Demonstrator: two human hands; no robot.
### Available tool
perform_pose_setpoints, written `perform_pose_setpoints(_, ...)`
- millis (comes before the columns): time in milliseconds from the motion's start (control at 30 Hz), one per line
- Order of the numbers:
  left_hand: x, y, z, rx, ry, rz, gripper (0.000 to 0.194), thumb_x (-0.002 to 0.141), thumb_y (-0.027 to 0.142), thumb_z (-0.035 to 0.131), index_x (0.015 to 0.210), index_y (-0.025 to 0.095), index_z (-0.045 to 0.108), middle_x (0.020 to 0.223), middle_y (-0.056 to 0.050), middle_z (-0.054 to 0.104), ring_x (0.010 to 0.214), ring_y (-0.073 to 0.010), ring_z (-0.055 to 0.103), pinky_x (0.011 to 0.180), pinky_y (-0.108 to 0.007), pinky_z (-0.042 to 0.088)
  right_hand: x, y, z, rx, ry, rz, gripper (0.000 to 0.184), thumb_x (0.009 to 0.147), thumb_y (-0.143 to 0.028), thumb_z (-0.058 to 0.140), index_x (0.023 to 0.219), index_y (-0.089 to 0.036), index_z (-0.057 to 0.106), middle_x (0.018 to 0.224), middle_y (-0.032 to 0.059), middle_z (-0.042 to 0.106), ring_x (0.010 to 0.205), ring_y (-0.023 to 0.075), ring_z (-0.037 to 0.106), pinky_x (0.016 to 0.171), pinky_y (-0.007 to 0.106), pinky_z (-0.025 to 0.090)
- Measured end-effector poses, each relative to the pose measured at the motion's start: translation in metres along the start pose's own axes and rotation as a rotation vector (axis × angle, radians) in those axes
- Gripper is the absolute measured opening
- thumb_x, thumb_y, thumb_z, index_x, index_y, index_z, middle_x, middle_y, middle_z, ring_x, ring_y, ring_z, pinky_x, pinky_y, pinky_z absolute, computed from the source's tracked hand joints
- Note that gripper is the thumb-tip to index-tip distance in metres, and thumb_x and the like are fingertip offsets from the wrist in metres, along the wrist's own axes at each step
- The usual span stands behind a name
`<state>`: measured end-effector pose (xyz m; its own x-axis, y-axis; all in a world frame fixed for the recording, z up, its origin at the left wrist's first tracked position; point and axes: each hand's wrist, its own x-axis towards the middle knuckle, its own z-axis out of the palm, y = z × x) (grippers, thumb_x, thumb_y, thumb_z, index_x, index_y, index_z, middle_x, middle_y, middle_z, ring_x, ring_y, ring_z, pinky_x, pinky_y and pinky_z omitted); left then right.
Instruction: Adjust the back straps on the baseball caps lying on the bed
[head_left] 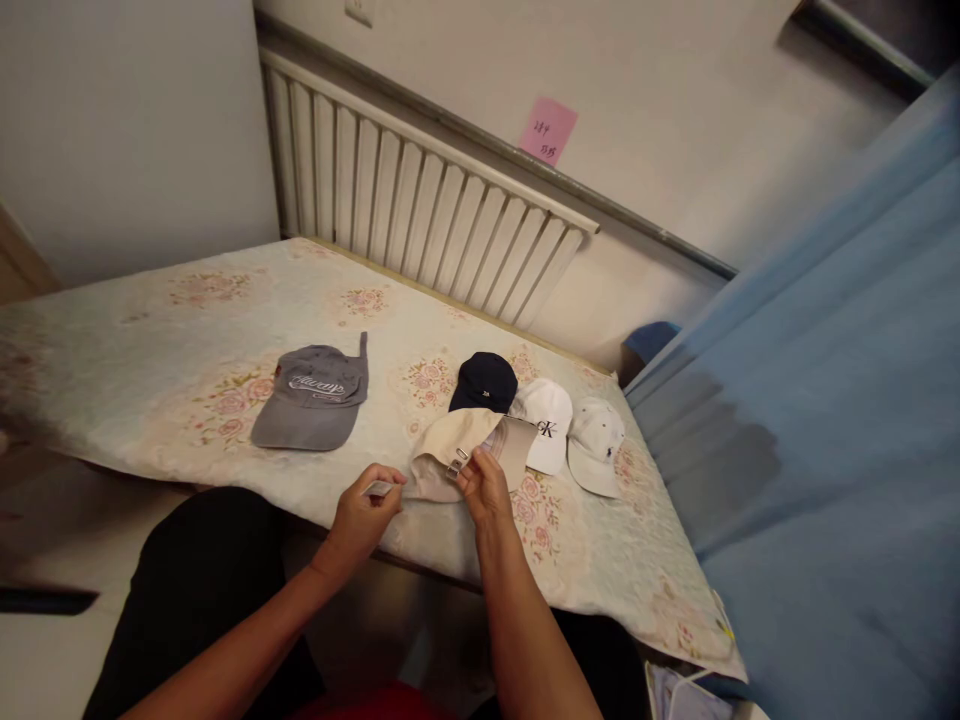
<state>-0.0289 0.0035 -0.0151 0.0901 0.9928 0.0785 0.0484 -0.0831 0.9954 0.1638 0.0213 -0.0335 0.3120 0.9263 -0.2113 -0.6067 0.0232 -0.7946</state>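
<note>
A beige baseball cap (454, 435) is held above the near edge of the bed, its back opening and metal buckle turned toward me. My right hand (484, 487) grips the cap beside the buckle, thumb and fingers closed on its rim. To the left, my left hand (367, 512) pinches a pale strip that looks like the cap's strap. Behind the beige cap sits a navy cap (484, 380). A white cap with black letters (551, 425) and another off-white cap (596, 445) stand to its right. A grey cap (315, 395) lies apart on the left.
The caps rest on a flowered bed cover (420, 345). A white radiator (420, 200) runs along the wall behind, under a pink note (549, 130). Blue curtains (825, 400) hang on the right. A white-framed container (690, 690) stands below the bed's near right corner.
</note>
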Motion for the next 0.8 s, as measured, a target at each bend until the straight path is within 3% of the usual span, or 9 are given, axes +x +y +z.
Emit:
perform_pose_setpoints(100, -0.001, 0.006, 0.001, -0.057, -0.044, -0.044, 0.011, 0.068, 0.021, 0.055, 0.067, 0.022, 0.043, 0.089, 0.000, 0.065, 0.056, -0.0106, 0.053, 0.053, -0.022, 0.043, 0.000, 0.004, 0.005, -0.091, 0.005, -0.017, 0.029, 0.062, -0.027, 0.076, 0.081, -0.013, 0.060, 0.070, 0.0009, 0.069, 0.060, 0.0131, 0.065, 0.056, 0.024, 0.053)
perform_pose_setpoints(300, 0.007, 0.001, 0.008, -0.135, -0.182, -0.014, 0.015, 0.069, 0.016, 0.052, 0.084, 0.021, 0.051, 0.077, 0.003, 0.060, 0.049, -0.0080, 0.050, 0.049, -0.021, 0.041, -0.002, 0.004, 0.011, -0.228, 0.029, -0.051, 0.021, 0.061, -0.024, 0.073, 0.067, -0.015, 0.055, 0.052, -0.0056, 0.060, 0.055, 0.0135, 0.064, 0.049, 0.020, 0.050)
perform_pose_setpoints(400, 0.011, 0.001, 0.013, -0.210, -0.244, -0.026, 0.023, 0.068, 0.020, 0.059, 0.091, 0.020, 0.054, 0.079, 0.002, 0.060, 0.057, -0.0110, 0.057, 0.058, -0.025, 0.047, -0.007, 0.001, 0.014, -0.253, 0.019, -0.049, 0.022, 0.062, -0.025, 0.072, 0.065, -0.017, 0.051, 0.047, -0.0075, 0.056, 0.053, 0.0144, 0.065, 0.046, 0.019, 0.048)
perform_pose_setpoints(500, 0.014, 0.005, 0.016, -0.245, -0.316, -0.060, 0.018, 0.068, 0.022, 0.063, 0.084, 0.019, 0.056, 0.074, 0.001, 0.063, 0.065, -0.0150, 0.062, 0.068, -0.029, 0.048, -0.015, -0.001, 0.019, -0.256, -0.005, -0.029, 0.023, 0.063, -0.028, 0.071, 0.068, -0.018, 0.050, 0.050, -0.0056, 0.060, 0.052, 0.0147, 0.065, 0.046, 0.019, 0.047)
perform_pose_setpoints(633, 0.016, 0.008, 0.022, -0.199, -0.232, -0.075, 0.018, 0.070, 0.028, 0.064, 0.084, 0.019, 0.056, 0.057, 0.005, 0.057, 0.055, -0.0143, 0.057, 0.060, -0.027, 0.046, -0.027, -0.002, 0.026, -0.253, -0.031, -0.011, 0.022, 0.065, -0.029, 0.068, 0.072, -0.017, 0.051, 0.062, 0.0006, 0.068, 0.048, 0.0108, 0.061, 0.045, 0.018, 0.043)
perform_pose_setpoints(800, 0.021, 0.006, 0.036, -0.102, -0.210, -0.055, 0.028, 0.067, 0.036, 0.064, 0.088, 0.017, 0.061, 0.054, 0.007, 0.053, 0.051, -0.0126, 0.050, 0.052, -0.024, 0.038, -0.037, 0.005, 0.029, -0.281, -0.034, -0.025, 0.018, 0.066, -0.027, 0.065, 0.068, -0.018, 0.050, 0.047, -0.0043, 0.060, 0.040, 0.0088, 0.054, 0.042, 0.017, 0.038)
